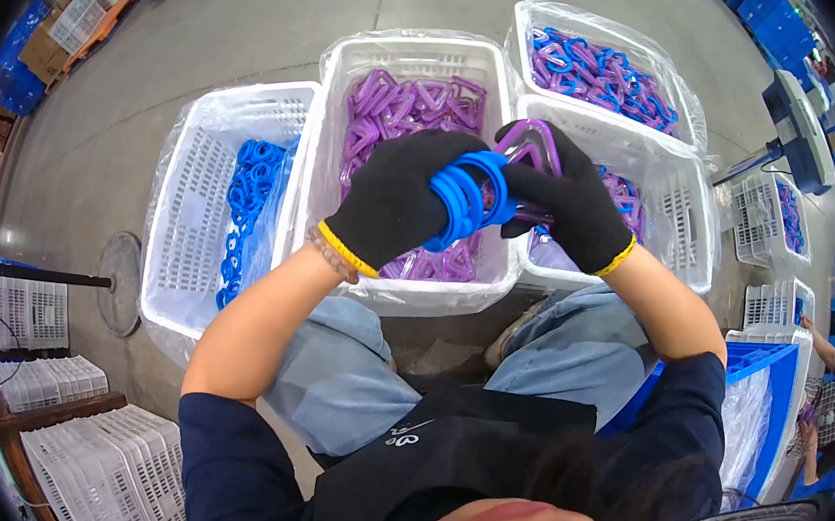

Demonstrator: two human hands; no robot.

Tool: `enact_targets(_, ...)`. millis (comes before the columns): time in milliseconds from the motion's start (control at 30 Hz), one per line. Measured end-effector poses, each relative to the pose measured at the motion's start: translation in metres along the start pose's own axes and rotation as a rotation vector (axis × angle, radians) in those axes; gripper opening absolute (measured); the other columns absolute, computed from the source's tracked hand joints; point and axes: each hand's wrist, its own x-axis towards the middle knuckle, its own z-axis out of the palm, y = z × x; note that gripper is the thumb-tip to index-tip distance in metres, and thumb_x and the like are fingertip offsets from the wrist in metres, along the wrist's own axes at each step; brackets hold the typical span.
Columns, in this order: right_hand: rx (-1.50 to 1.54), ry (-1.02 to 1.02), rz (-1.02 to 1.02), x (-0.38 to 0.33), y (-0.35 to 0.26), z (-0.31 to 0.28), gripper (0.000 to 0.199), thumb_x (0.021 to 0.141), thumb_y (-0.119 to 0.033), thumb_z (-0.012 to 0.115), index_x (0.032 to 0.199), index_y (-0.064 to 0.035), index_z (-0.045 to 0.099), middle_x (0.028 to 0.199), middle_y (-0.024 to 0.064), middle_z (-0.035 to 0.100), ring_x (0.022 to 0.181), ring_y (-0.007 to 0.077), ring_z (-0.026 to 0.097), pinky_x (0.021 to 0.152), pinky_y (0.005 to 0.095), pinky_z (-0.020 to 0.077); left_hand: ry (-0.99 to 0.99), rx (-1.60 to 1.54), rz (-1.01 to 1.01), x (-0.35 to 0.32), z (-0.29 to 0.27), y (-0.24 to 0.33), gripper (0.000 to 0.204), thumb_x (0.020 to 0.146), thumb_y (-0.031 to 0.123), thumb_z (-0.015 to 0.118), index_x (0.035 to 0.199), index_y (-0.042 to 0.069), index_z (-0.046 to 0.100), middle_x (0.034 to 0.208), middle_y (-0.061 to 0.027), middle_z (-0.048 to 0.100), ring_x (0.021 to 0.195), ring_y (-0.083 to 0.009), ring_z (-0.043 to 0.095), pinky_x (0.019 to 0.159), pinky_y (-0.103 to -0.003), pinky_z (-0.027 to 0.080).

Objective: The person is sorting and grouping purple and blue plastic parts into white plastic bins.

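Observation:
Black work gloves with yellow cuffs cover both hands, which meet above the middle crate. My left hand [399, 193] is closed around a stack of blue plastic rings [461, 204]. My right hand [584, 204] grips a purple translucent triangular ring [531, 131], held against the blue rings; whether the two are linked I cannot tell. Under the hands, purple triangular rings [418, 103] fill the lined white middle crate [418, 44]. Loose blue rings [257, 170] lie in the left crate [179, 228]. Mixed purple and blue pieces [625, 192] lie in the right crate, partly hidden by my right hand.
A farther crate [612, 20] holds more mixed purple and blue pieces. On the right stand a screen on a pole [800, 132] and a blue bin [763, 379]; another person's arm [819, 344] shows beyond. Stacked white crates [111, 467] and a round-based stand [121, 282] are at left.

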Motion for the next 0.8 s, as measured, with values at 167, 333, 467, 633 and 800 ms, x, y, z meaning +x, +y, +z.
enact_targets(167,-0.043,0.037,-0.02,-0.002,-0.003,0.002,0.038,0.083,-0.021,0.07,0.114,-0.004,0.055,0.088,0.0066,0.064,0.07,0.0154,0.066,0.052,0.0297,0.0557,0.0,0.098,0.056,0.002,0.007,0.001,0.032,0.076,0.009,0.07,0.108,0.004,0.063,0.09,-0.0165,0.067,0.08,-0.0318,0.067,0.075,-0.036,0.053)
enact_targets(333,-0.137,0.097,-0.202,0.0,0.01,-0.003,0.035,0.082,-0.013,0.071,0.112,-0.0034,0.056,0.09,0.0059,0.064,0.08,0.0145,0.065,0.069,0.0308,0.0567,0.003,0.055,0.048,0.003,0.011,0.008,0.033,0.076,0.008,0.069,0.108,0.005,0.062,0.085,-0.0144,0.066,0.077,-0.0289,0.067,0.07,-0.034,0.053)
enact_targets(467,-0.027,0.072,-0.204,-0.001,0.012,-0.005,0.035,0.08,-0.012,0.073,0.111,-0.004,0.057,0.099,0.0084,0.065,0.09,0.0176,0.066,0.077,0.031,0.0547,0.017,-0.126,-0.068,0.002,0.008,0.003,0.025,0.083,0.007,0.061,0.107,0.003,0.062,0.082,-0.0077,0.066,0.072,-0.0177,0.065,0.067,-0.03,0.052)
enact_targets(633,-0.85,-0.229,-0.865,-0.013,-0.016,-0.008,0.043,0.081,-0.034,0.073,0.111,-0.0051,0.063,0.138,0.0186,0.048,0.13,0.0337,0.044,0.104,0.044,0.0373,-0.034,-0.352,-0.316,-0.001,0.003,-0.003,0.028,0.096,0.008,0.039,0.11,-0.002,0.061,0.087,-0.0045,0.066,0.071,-0.0096,0.059,0.07,-0.026,0.052)
enact_targets(800,-0.33,-0.033,-0.442,-0.01,-0.002,-0.015,0.032,0.084,-0.024,0.07,0.108,-0.0032,0.064,0.123,0.0149,0.057,0.113,0.0246,0.055,0.094,0.0362,0.043,-0.022,-0.403,-0.202,-0.004,0.01,0.007,0.028,0.088,0.005,0.055,0.114,-0.001,0.059,0.096,-0.0092,0.066,0.079,-0.0156,0.065,0.073,-0.029,0.053)
